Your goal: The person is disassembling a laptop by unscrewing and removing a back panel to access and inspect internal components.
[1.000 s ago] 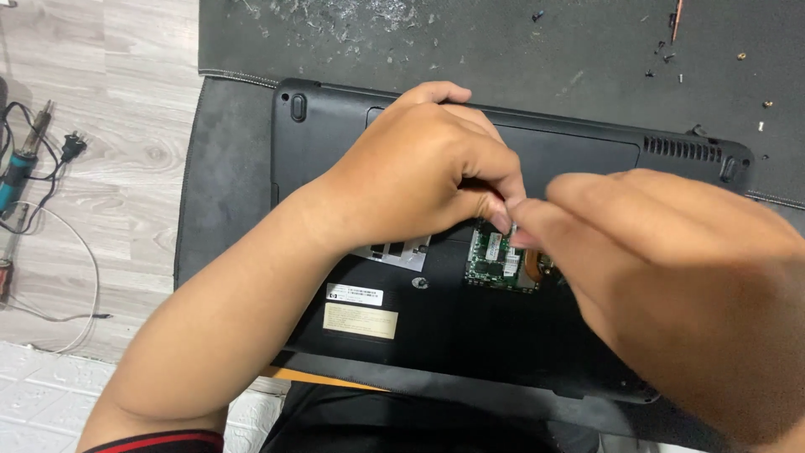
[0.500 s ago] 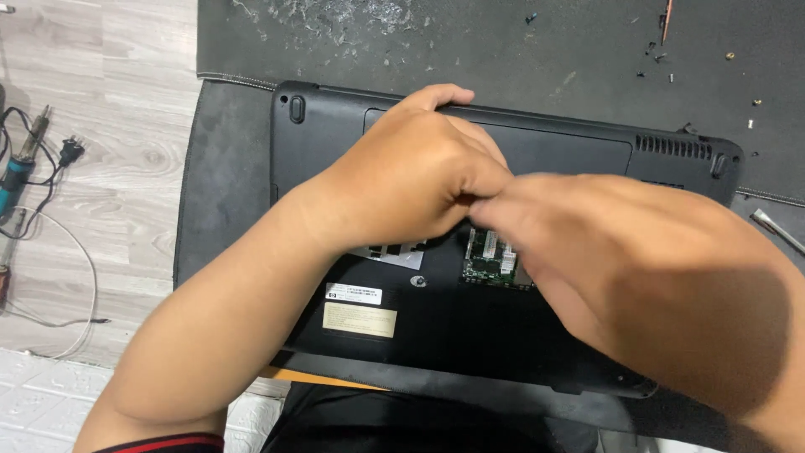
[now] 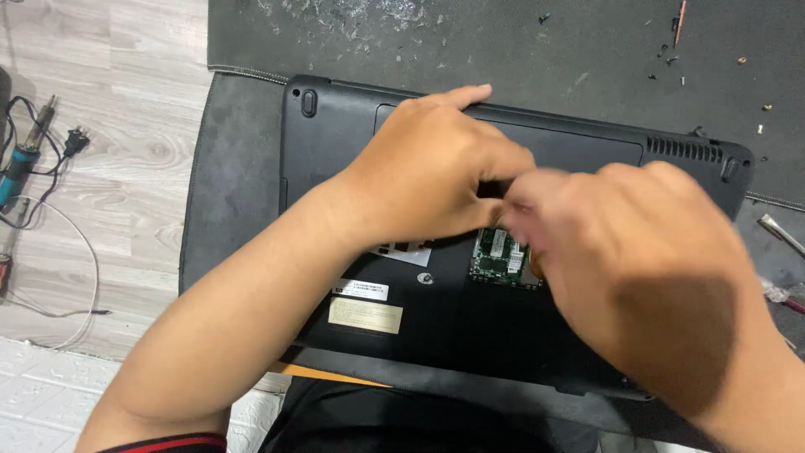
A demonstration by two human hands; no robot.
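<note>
A black laptop [image 3: 360, 134] lies bottom side up on a dark mat [image 3: 520, 50]. A small bay in its underside is open and shows a green circuit board [image 3: 496, 256]. My left hand [image 3: 428, 172] rests on the laptop just above the board, fingers curled down toward the bay and the index finger stretched along the shell. My right hand [image 3: 637, 252] is blurred. It comes in from the right, and its fingertips meet the left hand's fingers at the board's upper edge. Whatever lies between the fingertips is hidden.
A blue-handled soldering iron [image 3: 25, 155] with its plug [image 3: 74, 138] and a white cable [image 3: 75, 277] lie on the wooden floor at left. Small screws [image 3: 742, 60] are scattered on the mat at the upper right. A metal tool [image 3: 780, 233] lies at the right edge.
My right hand has slid left and closer to the left hand, covering more of the open bay. My left hand has stayed in place on the laptop.
</note>
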